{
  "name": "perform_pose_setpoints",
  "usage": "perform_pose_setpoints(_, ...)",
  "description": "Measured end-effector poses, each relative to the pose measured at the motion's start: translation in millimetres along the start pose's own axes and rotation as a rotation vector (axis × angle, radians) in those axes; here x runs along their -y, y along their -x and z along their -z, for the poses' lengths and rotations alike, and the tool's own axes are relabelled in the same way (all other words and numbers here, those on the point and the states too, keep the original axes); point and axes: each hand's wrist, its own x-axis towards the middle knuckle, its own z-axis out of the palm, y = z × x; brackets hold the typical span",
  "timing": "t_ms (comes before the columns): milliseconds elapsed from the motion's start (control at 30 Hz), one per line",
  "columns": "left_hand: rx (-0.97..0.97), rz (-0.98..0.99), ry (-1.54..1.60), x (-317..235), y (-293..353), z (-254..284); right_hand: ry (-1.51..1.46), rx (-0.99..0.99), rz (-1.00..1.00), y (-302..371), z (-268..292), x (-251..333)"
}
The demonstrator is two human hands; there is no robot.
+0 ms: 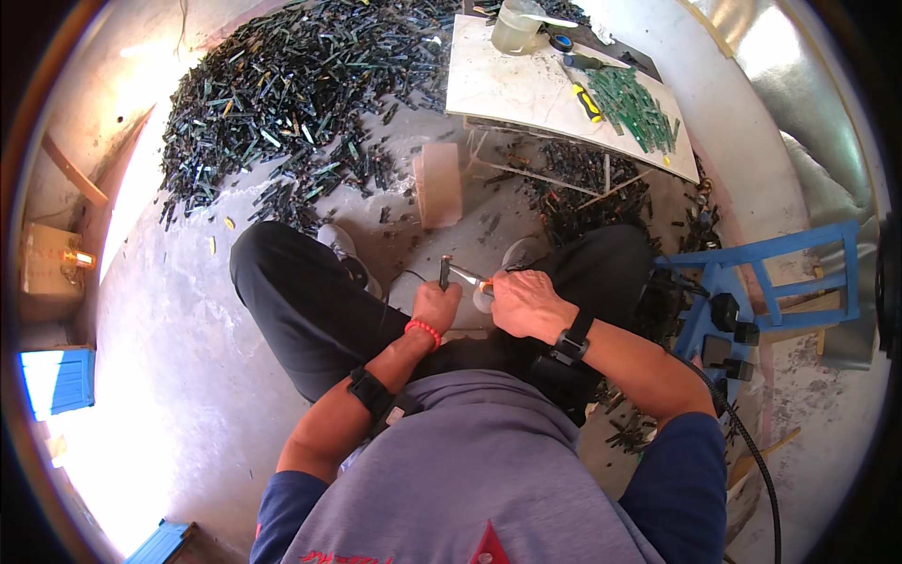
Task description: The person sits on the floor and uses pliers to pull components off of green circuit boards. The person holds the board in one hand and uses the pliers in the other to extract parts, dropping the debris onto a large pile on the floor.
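Note:
Between my knees, my left hand (436, 307) is closed round a small dark strip-shaped piece (444, 274) that sticks up from the fist. A red bead bracelet circles that wrist. My right hand (532, 305) grips pliers (467, 274) with a shiny metal head and a bit of orange at the handle; the rest of the handle is hidden in the palm. The metal tip points left and meets the strip near its upper end, though I cannot tell whether the jaws are closed on it.
A large heap of dark strips (282, 89) spreads at the far left. On a white board (507, 89) lie green circuit strips (631, 101), a yellow-black screwdriver (586, 101) and a cloudy tub (515, 30). A cardboard piece (440, 186) stands ahead; a blue chair (761, 273) is at right.

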Motion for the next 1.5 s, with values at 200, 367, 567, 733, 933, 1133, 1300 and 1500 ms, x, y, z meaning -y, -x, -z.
perform_pose_setpoints(200,-0.061,-0.002,0.063,-3.5,3.0,-1.2,-0.128,0.113,-0.038,-1.4,4.5,-8.4)
perform_pose_setpoints(367,0.050,0.204,0.285,-6.5,5.8,-1.5,-0.311,0.187,0.044,-7.3,-5.6,-24.4)
perform_pose_setpoints(567,0.404,0.495,0.705,-36.8,18.1,20.8,-1.054,0.550,-0.106,3.3,-5.7,-43.0)
perform_pose_setpoints(733,0.635,0.545,0.901,-34.4,19.1,28.1,-1.297,0.668,-0.100,7.6,-11.4,-52.5)
perform_pose_setpoints(933,0.815,0.472,1.054,-36.3,21.7,39.0,-1.553,0.798,-0.002,9.0,-18.3,-56.8)
perform_pose_setpoints(1133,0.911,0.486,1.337,-53.7,26.6,38.2,-1.802,0.862,0.137,6.2,-25.6,-44.8)
perform_pose_setpoints(1300,0.790,0.478,1.350,-43.8,22.6,43.4,-1.720,0.677,0.198,10.9,-7.4,-47.7)
perform_pose_setpoints(1500,0.827,0.442,1.346,-35.9,18.6,36.5,-1.151,0.410,0.128,20.3,2.3,-47.3)
